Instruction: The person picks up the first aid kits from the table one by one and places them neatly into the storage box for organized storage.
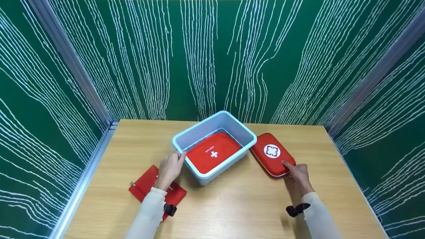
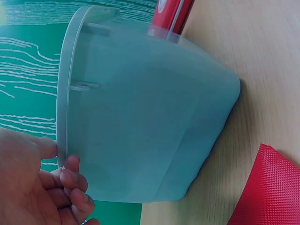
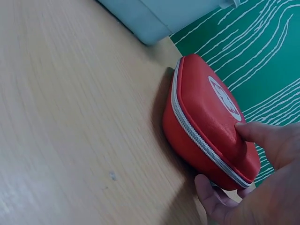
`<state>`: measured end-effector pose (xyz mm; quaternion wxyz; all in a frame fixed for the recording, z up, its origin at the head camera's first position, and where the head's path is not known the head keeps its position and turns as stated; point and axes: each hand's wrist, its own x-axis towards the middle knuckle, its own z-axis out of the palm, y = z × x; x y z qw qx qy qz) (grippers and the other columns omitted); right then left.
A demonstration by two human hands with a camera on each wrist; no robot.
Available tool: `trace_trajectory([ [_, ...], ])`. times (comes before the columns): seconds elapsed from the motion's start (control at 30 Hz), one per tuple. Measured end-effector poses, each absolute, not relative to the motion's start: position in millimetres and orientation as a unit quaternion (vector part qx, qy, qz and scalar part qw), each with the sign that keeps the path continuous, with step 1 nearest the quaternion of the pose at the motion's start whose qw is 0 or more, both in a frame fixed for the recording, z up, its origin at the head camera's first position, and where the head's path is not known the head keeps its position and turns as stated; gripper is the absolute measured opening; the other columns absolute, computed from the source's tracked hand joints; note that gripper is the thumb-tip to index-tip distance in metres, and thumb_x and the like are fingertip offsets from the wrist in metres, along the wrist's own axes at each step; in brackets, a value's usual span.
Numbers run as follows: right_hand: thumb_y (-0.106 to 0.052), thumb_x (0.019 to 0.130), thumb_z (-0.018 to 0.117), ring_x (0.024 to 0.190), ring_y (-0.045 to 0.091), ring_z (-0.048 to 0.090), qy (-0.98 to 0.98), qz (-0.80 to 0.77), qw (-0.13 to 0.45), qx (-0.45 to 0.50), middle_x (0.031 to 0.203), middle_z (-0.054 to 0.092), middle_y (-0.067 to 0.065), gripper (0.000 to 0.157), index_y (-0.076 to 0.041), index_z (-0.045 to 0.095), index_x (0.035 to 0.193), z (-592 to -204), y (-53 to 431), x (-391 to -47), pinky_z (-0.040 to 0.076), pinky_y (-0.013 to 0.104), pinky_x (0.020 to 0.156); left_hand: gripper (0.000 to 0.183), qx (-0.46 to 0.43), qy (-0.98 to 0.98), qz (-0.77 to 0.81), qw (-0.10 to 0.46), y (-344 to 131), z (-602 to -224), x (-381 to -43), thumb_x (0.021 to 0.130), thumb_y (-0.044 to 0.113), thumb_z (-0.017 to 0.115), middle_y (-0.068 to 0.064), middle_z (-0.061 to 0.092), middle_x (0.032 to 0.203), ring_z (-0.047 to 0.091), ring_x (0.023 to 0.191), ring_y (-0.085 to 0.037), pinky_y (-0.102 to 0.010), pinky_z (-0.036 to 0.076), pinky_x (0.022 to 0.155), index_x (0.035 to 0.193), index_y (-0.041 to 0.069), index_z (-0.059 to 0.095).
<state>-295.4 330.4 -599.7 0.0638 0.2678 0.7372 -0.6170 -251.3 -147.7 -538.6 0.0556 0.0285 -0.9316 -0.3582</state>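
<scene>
A pale blue plastic bin stands on the table with a flat red first aid pouch inside, white cross facing up. My left hand pinches the bin's rim at its left corner, thumb on one side and curled fingers on the other in the left wrist view. To the bin's right, my right hand grips the near end of a red zippered first aid case. In the right wrist view, the thumb lies on the lid of the case and fingers reach underneath.
Another red pouch lies on the wooden table under my left forearm, partly hidden by it. Green panels with white wavy lines stand at the back and both sides. Metal posts mark the corners.
</scene>
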Motion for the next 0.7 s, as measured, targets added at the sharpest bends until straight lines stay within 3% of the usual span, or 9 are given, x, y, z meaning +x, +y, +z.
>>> trace_trajectory([
  [0.17, -0.021, 0.089, 0.072, 0.077, 0.013, 0.063, 0.700, -0.658, 0.054, 0.272, 0.089, 0.065, 0.004, 0.052, 0.008, 0.042, 0.121, -599, 327, -296, 0.056, 0.024, 0.073, 0.038, 0.027, -0.934, -0.352, 0.057, -147, -539, -251, 0.100, 0.037, 0.055, -0.003, 0.044, 0.058, 0.043, 0.052, -0.017, -0.028, 0.032, 0.054, 0.071, 0.011, 0.052],
  [0.27, -0.018, 0.089, 0.071, 0.074, 0.013, 0.064, 0.694, -0.666, 0.036, 0.270, 0.085, 0.066, 0.005, 0.051, 0.011, 0.043, 0.120, -599, 325, -296, 0.057, 0.026, 0.070, 0.037, 0.030, -0.934, -0.353, 0.054, -147, -540, -252, 0.099, 0.037, 0.055, -0.003, 0.045, 0.058, 0.044, 0.052, -0.017, -0.028, 0.032, 0.054, 0.072, 0.011, 0.052],
  [0.37, -0.019, 0.090, 0.070, 0.076, 0.015, 0.064, 0.690, -0.672, 0.016, 0.270, 0.105, 0.063, 0.015, 0.057, 0.012, 0.036, 0.125, -599, 323, -296, 0.058, 0.028, 0.068, 0.036, 0.038, -0.931, -0.360, 0.043, -147, -540, -251, 0.099, 0.037, 0.055, -0.004, 0.047, 0.059, 0.047, 0.053, -0.017, -0.027, 0.034, 0.054, 0.074, 0.011, 0.054],
  [0.5, -0.024, 0.092, 0.068, 0.077, 0.013, 0.063, 0.687, -0.667, -0.003, 0.287, 0.135, 0.041, 0.026, 0.071, 0.004, 0.020, 0.136, -598, 321, -297, 0.057, 0.026, 0.066, 0.036, 0.038, -0.929, -0.365, 0.041, -147, -540, -251, 0.099, 0.038, 0.055, -0.004, 0.047, 0.059, 0.047, 0.052, -0.017, -0.027, 0.034, 0.053, 0.074, 0.012, 0.054],
  [0.7, -0.022, 0.093, 0.063, 0.065, 0.005, 0.066, 0.670, -0.679, -0.034, 0.299, 0.130, 0.048, 0.024, 0.074, -0.002, 0.016, 0.146, -587, 321, -301, 0.057, 0.024, 0.065, 0.041, 0.017, -0.931, -0.357, 0.076, -149, -541, -252, 0.099, 0.034, 0.057, -0.002, 0.041, 0.055, 0.041, 0.050, -0.015, -0.027, 0.030, 0.051, 0.066, 0.011, 0.049],
])
